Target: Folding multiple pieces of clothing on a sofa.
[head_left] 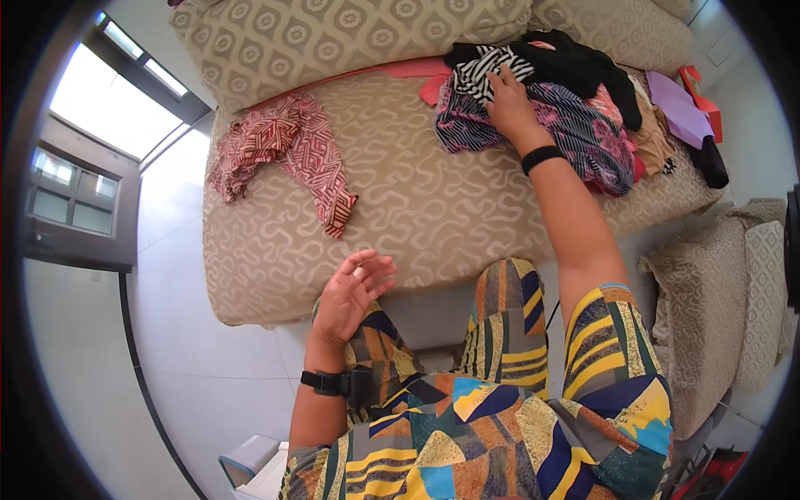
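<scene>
Head view: the right hand (510, 112) touches black-and-white striped cloth (473, 73) in a multicoloured clothes heap (575, 125) on the beige patterned sofa (275, 267); whether it pinches, I cannot tell. The left hand (354, 287), fingers loosely spread, hovers by the sofa's front edge.

The head view looks from the wearer's own head steeply downward and ahead, over the lap toward the couch (392, 183). Nearest the lens, the multicoloured patterned outfit (475, 433) takes up the lower edge, seen from above. The couch seat spreads across the middle at a moderate distance, with its back cushion (358, 42) at the upper rim and the heap of clothes (583, 125) toward upper right. The wide fisheye also takes in the door (75, 197) at left and floor cushions (704, 325) at right, straight lines bowing toward its dark, rounded border.
</scene>
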Demonstrator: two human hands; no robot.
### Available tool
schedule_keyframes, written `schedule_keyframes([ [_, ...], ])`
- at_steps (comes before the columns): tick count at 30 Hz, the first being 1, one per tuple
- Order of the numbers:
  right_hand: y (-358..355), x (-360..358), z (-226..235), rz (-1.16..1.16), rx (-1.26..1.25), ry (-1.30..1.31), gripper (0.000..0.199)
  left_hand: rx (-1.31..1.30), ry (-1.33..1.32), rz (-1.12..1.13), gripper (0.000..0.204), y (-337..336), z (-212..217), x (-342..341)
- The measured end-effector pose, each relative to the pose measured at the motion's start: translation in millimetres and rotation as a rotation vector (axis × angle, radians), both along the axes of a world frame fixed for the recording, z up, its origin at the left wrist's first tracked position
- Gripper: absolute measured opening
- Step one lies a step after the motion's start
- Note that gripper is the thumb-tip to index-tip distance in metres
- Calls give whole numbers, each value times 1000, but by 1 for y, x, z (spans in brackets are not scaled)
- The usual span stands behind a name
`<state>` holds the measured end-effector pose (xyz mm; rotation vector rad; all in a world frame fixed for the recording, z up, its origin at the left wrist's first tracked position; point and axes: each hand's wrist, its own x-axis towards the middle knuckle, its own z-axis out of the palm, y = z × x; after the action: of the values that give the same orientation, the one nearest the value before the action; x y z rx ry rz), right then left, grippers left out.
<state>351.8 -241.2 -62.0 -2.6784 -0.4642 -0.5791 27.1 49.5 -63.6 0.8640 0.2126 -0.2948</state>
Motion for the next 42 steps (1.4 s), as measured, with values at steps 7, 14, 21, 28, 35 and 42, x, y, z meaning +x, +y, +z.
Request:
schedule_keyframes([
  [7,0,41,-40,-187,-44,239,51,-12,28,-13,47,0,2,4],
  [14,-25,22,-33,-58,573,149,20,-15,-3,-56,44,-5,2,11],
  [21,-7,-105,36,127,448,-61,18,22,-17,-55,41,0,-1,0],
  [28,21,-240,49,295,644,-32,13,76,-41,-65,39,-2,-2,-6],
  [35,52,-325,54,567,646,260,17,148,-93,-132,45,-11,-6,-2],
  [42,87,-385,31,971,597,622,14,402,-40,-141,49,-20,-8,-11],
])
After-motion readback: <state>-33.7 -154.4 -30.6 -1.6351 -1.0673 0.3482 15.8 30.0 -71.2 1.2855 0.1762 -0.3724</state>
